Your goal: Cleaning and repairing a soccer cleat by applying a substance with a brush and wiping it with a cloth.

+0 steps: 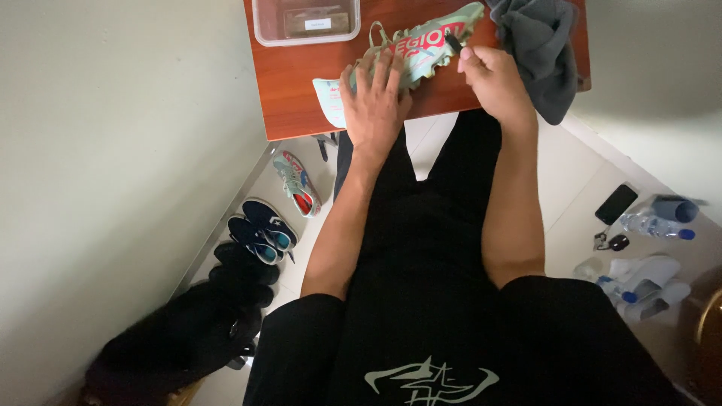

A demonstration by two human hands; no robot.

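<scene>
A mint-green sports shoe (421,45) with red panels and a studded sole lies on its side on a reddish-brown wooden table (293,98). My left hand (374,105) presses flat on the shoe's heel end, fingers spread. My right hand (492,75) is closed around a small dark tool (453,40) whose tip touches the shoe near its toe. A pale green insole (329,101) lies on the table beside my left hand, partly under it.
A clear plastic box (306,21) stands at the table's far left. A grey cloth (541,45) hangs over the table's right edge. On the floor: a matching shoe (297,184), dark sneakers (259,229), a black bag (180,338), a phone (616,204), bottles (654,224).
</scene>
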